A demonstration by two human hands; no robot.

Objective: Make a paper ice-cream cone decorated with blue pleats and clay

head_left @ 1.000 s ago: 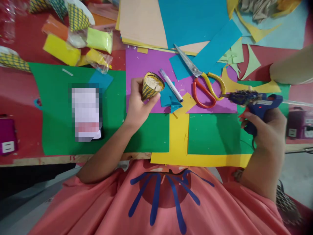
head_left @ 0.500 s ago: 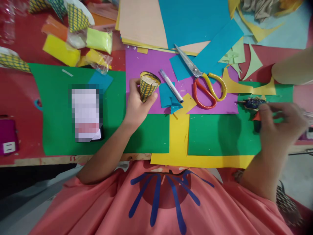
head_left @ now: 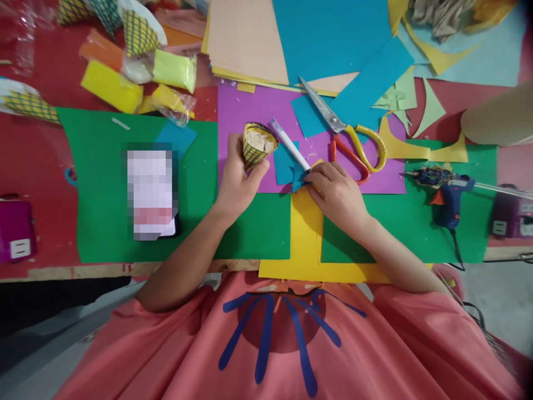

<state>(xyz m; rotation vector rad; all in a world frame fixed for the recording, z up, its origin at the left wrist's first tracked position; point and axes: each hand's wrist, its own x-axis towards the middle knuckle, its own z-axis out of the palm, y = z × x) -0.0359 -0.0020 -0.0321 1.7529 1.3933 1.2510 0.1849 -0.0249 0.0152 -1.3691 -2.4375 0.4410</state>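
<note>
My left hand (head_left: 241,186) is wrapped round a small yellow and green checked cone (head_left: 255,153) whose open top shows pale filling. To its right, my right hand (head_left: 339,191) has its fingertips pinched on a small folded blue paper piece (head_left: 298,182). A white marker (head_left: 291,145) lies just above those fingertips. Scissors (head_left: 333,119) with red and yellow handles lie beyond my right hand, partly behind it. A blue glue gun (head_left: 452,203) rests on green paper at the right.
A phone (head_left: 152,194) lies on green paper (head_left: 100,222) at the left. Farther back are clay packets (head_left: 112,86), more checked cones (head_left: 139,33) and stacked paper sheets (head_left: 245,44). A beige cylinder (head_left: 497,114) and a purple box (head_left: 514,214) stand at the right.
My right hand has moved left from the glue gun to the small blue paper by the marker. My left hand still holds the cone, its opening now tipped more toward the camera.
</note>
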